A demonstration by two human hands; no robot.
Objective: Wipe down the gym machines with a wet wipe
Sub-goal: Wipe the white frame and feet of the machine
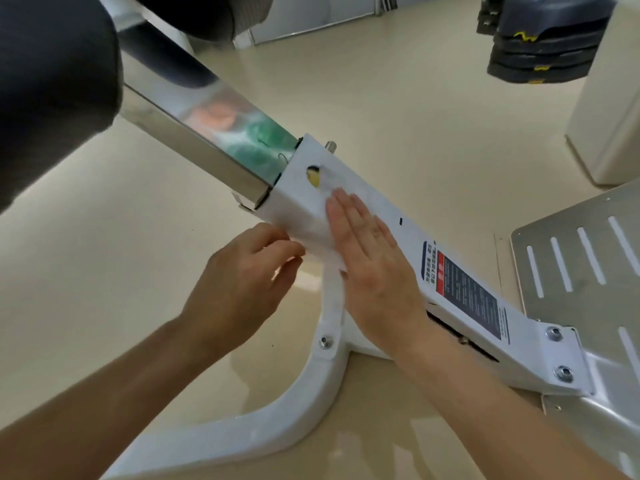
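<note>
Wet wipe (304,220) lies draped over the upper end of the white beam (388,211), the slanted painted bar of the gym machine, just below where the chrome tube (207,133) slides into that beam. The wipe covers the beam's top face and hangs down its left side.

Your right hand (374,265) lies flat on the beam's top face, fingers straight and close together, pressing the wipe against the paint. Your left hand (242,282) is at the beam's left side, fingers curled, pinching the hanging edge of the wipe between thumb and fingertips. Both hands touch the wipe; neither holds anything else.

A round hole with something yellow (313,176) inside shows in the beam just above your right fingertips, at the wipe's upper edge. Further down the beam, past your right wrist, a dark warning label (464,289) with a red band is stuck to the top face, and two bolts (554,332) fix the beam's lower end to a bracket. A curved white leg (301,393) branches off below the beam, under your hands, and runs down to the floor (415,98).

A slotted metal plate (571,258) lies to the right of the beam. A black pad (52,81) looms beyond the beam's upper end, above the chrome tube. A stack of dark gear (540,39) stands well apart from the beam, far to its right.
</note>
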